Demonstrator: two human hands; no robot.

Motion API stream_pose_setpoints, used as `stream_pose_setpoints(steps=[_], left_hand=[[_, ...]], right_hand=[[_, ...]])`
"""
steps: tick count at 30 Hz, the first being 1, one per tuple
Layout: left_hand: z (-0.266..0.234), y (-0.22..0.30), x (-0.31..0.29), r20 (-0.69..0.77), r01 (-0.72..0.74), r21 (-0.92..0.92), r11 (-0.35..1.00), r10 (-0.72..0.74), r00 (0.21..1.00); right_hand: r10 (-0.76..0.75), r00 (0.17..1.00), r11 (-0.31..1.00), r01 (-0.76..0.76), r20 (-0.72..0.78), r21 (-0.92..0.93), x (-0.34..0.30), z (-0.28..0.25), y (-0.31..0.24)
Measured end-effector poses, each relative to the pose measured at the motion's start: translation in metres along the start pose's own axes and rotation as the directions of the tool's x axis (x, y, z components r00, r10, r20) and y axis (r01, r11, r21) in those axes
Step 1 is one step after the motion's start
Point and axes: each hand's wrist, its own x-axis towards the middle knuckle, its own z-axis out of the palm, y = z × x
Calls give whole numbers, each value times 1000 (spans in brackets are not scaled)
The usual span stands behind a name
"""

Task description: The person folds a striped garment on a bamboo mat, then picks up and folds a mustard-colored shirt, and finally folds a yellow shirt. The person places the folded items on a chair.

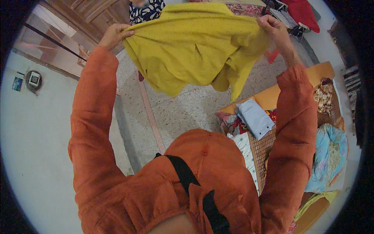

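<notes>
A yellow shirt [191,46] with tiny dark dots hangs stretched out in the air between my raised hands. My left hand [117,36] pinches its left edge. At the other side my right hand [274,29] grips the shirt near its upper right corner. The garment's lower part droops in loose folds above the speckled floor [163,113]. Below and to the right, a folded striped cloth [255,118] lies on a low bed [267,95], well apart from both hands.
A light blue floral cloth [328,156] and a brown patterned cloth [324,97] lie on the bed at right. A person in a dark patterned top [146,11] is behind the shirt. A wooden door [91,17] stands at upper left, a white wall [43,128] at left.
</notes>
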Motion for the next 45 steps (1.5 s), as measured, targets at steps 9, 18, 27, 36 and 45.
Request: stream_pose_setpoints(steps=[9,18,27,36,45], left_hand=[[-6,-32,1,-143,-22,393,919,85,986],[24,-33,21,-363,371,-590,717,-646,672],[52,-35,56,-249,207,-835,509,-686,684],[57,-34,74,-235,181,-851,494,-665,708],[60,-30,86,-239,172,-846,504,-648,723]], right_hand=[[-21,1000,1000,21,-10,-6,3,20,-1],[-410,912,889,403,-12,217,-68,206,-160],[-514,781,843,383,355,378,-149,346,-191],[-522,819,832,429,237,351,-154,349,-192],[-587,789,781,490,183,388,-151,334,-195]])
